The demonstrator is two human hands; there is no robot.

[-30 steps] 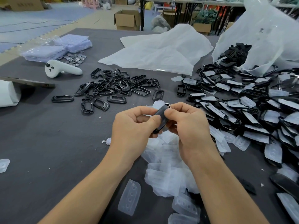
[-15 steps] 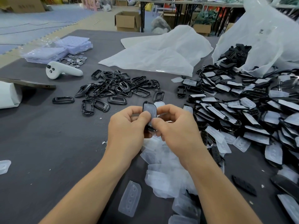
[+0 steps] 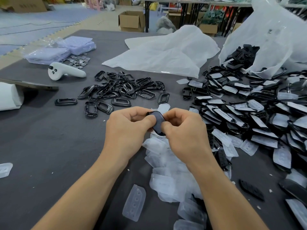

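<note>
A black key-fob shell (image 3: 158, 123) is held above the middle of the dark table (image 3: 41, 146). My left hand (image 3: 126, 130) pinches its left side with thumb on top, and my right hand (image 3: 184, 131) pinches its right side. Both sets of fingers curl round the piece and hide its lower end. Under the hands lies a heap of clear plastic inserts (image 3: 167, 171). One loose clear insert (image 3: 134, 202) lies nearer to me.
A pile of black frames (image 3: 119, 88) lies beyond the hands. A big heap of black shells with clear inserts (image 3: 249, 117) fills the right side, spilling from a plastic bag (image 3: 269, 39). A white controller (image 3: 66, 73), coins (image 3: 79, 60) and white sheets (image 3: 162, 52) lie farther back.
The black shell has been turned between my fingers, from edge-on to showing its flat face. Both hands stayed in about the same place.
</note>
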